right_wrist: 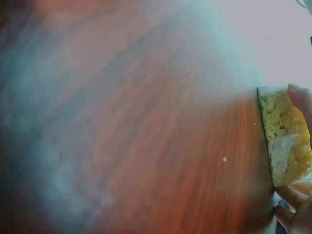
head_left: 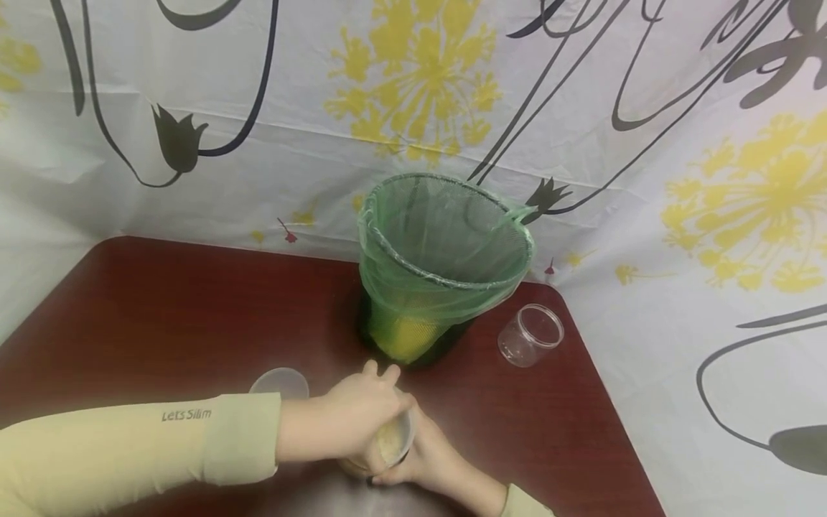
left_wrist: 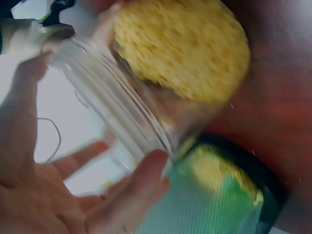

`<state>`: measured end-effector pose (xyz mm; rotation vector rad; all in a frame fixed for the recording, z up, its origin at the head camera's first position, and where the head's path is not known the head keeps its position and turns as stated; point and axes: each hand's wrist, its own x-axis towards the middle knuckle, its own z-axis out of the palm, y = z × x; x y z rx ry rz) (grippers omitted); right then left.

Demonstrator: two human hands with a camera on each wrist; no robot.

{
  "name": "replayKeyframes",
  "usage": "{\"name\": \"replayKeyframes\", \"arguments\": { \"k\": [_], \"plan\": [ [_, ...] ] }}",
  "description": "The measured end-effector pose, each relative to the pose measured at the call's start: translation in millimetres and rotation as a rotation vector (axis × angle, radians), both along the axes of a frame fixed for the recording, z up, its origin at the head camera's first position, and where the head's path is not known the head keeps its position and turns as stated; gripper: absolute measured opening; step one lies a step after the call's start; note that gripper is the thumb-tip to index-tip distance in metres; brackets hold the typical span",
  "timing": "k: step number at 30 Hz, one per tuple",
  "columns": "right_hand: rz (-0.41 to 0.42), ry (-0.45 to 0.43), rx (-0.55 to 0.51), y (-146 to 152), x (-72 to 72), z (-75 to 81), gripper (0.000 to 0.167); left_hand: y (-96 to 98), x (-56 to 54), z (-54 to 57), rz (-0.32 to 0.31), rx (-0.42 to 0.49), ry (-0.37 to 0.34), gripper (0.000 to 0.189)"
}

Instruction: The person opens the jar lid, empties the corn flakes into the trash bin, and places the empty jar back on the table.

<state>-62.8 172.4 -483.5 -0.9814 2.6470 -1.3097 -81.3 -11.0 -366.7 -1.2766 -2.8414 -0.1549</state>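
A clear jar (head_left: 390, 441) with clumpy pale-yellow contents is held tilted between both hands at the table's front. My left hand (head_left: 362, 413) reaches across from above, its fingers spread round the ridged rim end; in the left wrist view, the thumb (left_wrist: 148, 170) touches that rim. My right hand (head_left: 436, 456) grips the jar from the right side. In the right wrist view the jar (right_wrist: 282, 136) shows at the right edge, with fingers (right_wrist: 292, 200) against its end. Whether a lid sits on it, I cannot tell.
A green mesh net (head_left: 446, 301) on a round hoop stands in a dark container behind the hands, yellow stuff at its bottom. To its right is a clear jar (head_left: 530, 336). A translucent round lid-like piece (head_left: 281, 384) lies by the left sleeve. A patterned curtain (head_left: 291, 179) borders the table (head_left: 194, 316).
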Motion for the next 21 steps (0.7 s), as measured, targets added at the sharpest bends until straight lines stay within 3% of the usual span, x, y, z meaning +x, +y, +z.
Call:
{"name": "replayKeyframes", "arguments": {
  "k": [3,6,11,17,21],
  "plan": [
    [-0.009,0.014,0.019,1,-0.4,0.0,0.109,4.0,6.8,-2.0,0.104,0.016,0.036,0.068],
    [-0.016,0.006,0.022,1,-0.9,-0.1,0.109,6.9,10.9,-2.1,0.157,0.010,0.074,0.068],
    [-0.019,0.003,0.028,0,-1.8,0.2,0.105,9.2,11.6,0.9,0.162,-0.043,0.089,0.067],
    [-0.029,-0.013,0.039,-1,-1.3,0.3,0.095,12.0,10.3,7.7,0.177,-0.216,0.101,0.077],
    [-0.023,-0.015,0.034,0,-2.1,0.2,0.100,11.2,5.8,18.0,0.121,-0.338,0.105,0.081]
  ]
}}
